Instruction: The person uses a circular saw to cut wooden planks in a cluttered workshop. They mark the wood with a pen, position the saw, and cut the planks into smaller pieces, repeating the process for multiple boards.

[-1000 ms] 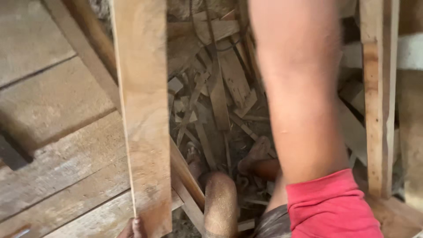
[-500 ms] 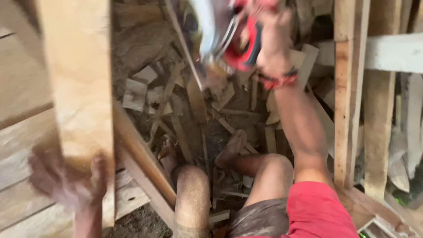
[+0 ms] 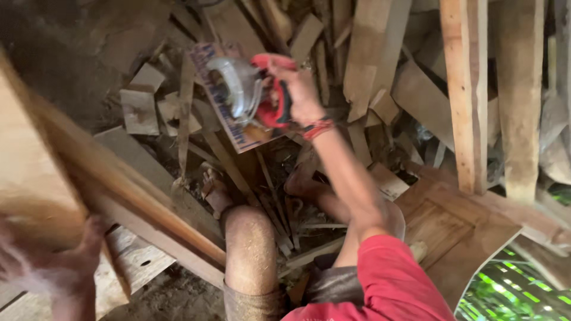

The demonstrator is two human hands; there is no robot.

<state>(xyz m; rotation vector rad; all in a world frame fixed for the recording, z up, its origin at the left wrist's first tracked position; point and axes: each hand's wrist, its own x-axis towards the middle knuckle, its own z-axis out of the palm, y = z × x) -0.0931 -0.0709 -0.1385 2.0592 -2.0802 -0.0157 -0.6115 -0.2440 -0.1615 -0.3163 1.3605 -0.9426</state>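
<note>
Dirt floor (image 3: 172, 294), littered with offcut wood scraps (image 3: 143, 107) piled thick toward the back. Upright timber posts (image 3: 464, 95) on the right, rough and unpainted. Flat wooden panel (image 3: 458, 232) lying low at right. Green foliage (image 3: 511, 291) visible through a gap bottom right, daylight coming in there. Upper left corner sits in dark shadow.

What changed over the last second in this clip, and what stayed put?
The right hand, first out of view, now holds a red circular saw lower over the scrap wood. The plank has swung left, the blurred left hand gripping its lower end. The scrap pile stayed put.
</note>
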